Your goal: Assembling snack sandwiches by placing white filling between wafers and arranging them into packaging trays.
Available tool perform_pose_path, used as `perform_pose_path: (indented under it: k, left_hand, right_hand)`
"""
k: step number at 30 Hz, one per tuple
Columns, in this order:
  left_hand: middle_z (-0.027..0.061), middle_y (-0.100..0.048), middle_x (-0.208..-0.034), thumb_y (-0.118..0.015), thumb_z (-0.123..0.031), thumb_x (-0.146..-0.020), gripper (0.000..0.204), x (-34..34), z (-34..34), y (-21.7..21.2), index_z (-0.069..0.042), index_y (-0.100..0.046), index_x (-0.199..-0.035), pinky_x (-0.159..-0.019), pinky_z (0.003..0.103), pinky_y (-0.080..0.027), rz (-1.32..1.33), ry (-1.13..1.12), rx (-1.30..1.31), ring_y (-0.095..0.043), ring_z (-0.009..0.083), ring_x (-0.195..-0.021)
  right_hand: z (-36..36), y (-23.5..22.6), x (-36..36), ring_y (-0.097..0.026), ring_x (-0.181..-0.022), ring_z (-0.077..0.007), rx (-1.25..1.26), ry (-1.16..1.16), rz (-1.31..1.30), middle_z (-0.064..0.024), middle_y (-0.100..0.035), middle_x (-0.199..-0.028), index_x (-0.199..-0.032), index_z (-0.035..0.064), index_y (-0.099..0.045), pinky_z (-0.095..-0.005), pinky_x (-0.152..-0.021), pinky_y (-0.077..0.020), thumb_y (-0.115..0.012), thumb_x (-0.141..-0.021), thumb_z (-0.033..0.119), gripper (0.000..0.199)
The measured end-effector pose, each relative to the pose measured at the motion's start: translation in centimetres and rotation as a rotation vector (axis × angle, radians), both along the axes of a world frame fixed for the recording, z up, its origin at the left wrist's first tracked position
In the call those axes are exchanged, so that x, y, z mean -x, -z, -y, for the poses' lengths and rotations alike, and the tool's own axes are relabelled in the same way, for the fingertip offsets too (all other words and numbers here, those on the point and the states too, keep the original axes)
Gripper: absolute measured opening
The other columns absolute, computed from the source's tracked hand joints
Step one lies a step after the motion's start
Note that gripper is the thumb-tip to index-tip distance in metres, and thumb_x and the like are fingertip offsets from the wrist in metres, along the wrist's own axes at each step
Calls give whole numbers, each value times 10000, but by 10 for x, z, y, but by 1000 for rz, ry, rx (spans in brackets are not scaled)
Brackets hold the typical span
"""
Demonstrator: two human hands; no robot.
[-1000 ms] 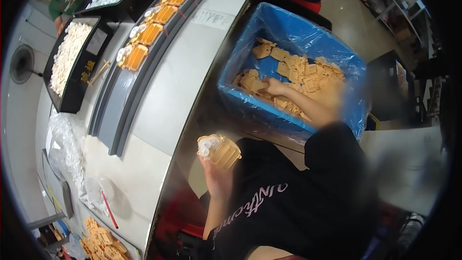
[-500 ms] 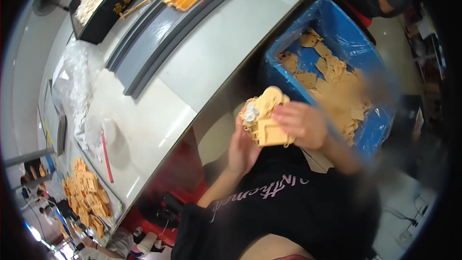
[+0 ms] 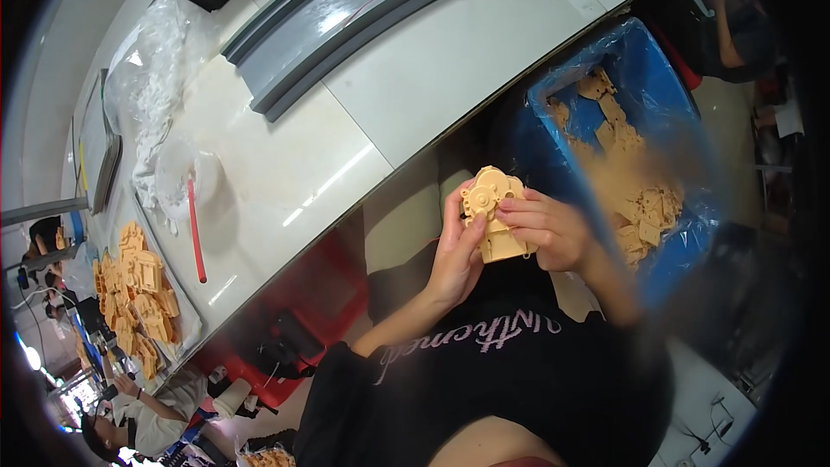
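Both hands hold tan moulded plastic parts [image 3: 494, 218] in front of my chest, above my black shirt. My left hand [image 3: 456, 258] grips them from the left and below, thumb up along the rounded top piece. My right hand [image 3: 547, 227] closes over them from the right, fingers laid across the front. The parts look stacked together; how many there are I cannot tell. To the right stands a blue plastic-lined bin [image 3: 650, 85] holding several more of the same tan parts [image 3: 644, 207].
A long white workbench [image 3: 415, 78] with a grey conveyor track [image 3: 346, 30] runs along the left. On it lie a red stick [image 3: 196, 229], crumpled clear bags [image 3: 160, 112] and a heap of tan parts [image 3: 138, 294]. Other people sit at the lower left and upper right.
My right hand left the blue bin and came to the part in my left hand. Both hands now hold the parts closer to my chest; the view swung left.
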State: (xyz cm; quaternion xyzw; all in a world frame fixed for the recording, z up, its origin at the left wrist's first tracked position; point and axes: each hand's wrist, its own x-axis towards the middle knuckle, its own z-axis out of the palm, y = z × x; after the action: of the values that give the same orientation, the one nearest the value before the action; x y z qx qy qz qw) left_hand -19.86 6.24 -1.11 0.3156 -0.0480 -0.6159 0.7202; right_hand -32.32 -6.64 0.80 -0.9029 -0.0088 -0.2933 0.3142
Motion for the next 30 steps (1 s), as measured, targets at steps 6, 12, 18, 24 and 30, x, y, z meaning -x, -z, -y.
perform_pose_path:
  k: [6, 12, 18, 24, 30]
  left_hand:
    - [66, -431, -1316, -543, -199, -958, 482, -1, 0, 5, -125, -294, -1363, -1022, 330, -375, 49, -78, 0, -439, 166, -1213]
    - [78, -456, -1296, -616, -215, -918, 530, -2, -4, 3, -88, -337, -1349, -1018, 332, -377, 137, -174, 60, -458, 177, -1195]
    - [107, -554, -1183, -666, -181, -884, 460, -12, -11, 2, -18, -456, -1259, -965, 329, -410, 345, -225, 99, -532, 192, -1105]
    - [117, -556, -1162, -678, -161, -874, 422, -8, -14, 8, -12, -472, -1211, -945, 319, -413, 434, -284, 155, -531, 187, -1082]
    - [115, -551, -1164, -675, -128, -872, 472, -14, -13, 9, -11, -437, -1262, -937, 313, -428, 506, -310, 129, -529, 183, -1088]
  right_hand:
    - [-1, -5, 0, -607, -1056, -322, -362, 142, 123, -188, -629, -1054, -972, -27, -582, -417, -976, -457, -543, -762, -66, 217]
    - [-28, -7, -27, -551, -1013, -154, -1066, 275, -86, -103, -545, -1088, -1149, -48, -555, -252, -871, -450, -696, -787, -40, 388]
    - [-37, -10, -30, -578, -944, -158, -1079, 297, 51, -109, -575, -1022, -1067, -60, -608, -252, -832, -466, -704, -771, -61, 311]
    - [-41, -8, -30, -587, -906, -172, -979, 295, 132, -140, -596, -1012, -1036, -67, -616, -263, -809, -478, -689, -778, -70, 268]
    - [-38, 0, -38, -575, -948, -193, -997, 238, 67, -124, -591, -1012, -1088, -51, -582, -275, -871, -451, -686, -835, 61, 296]
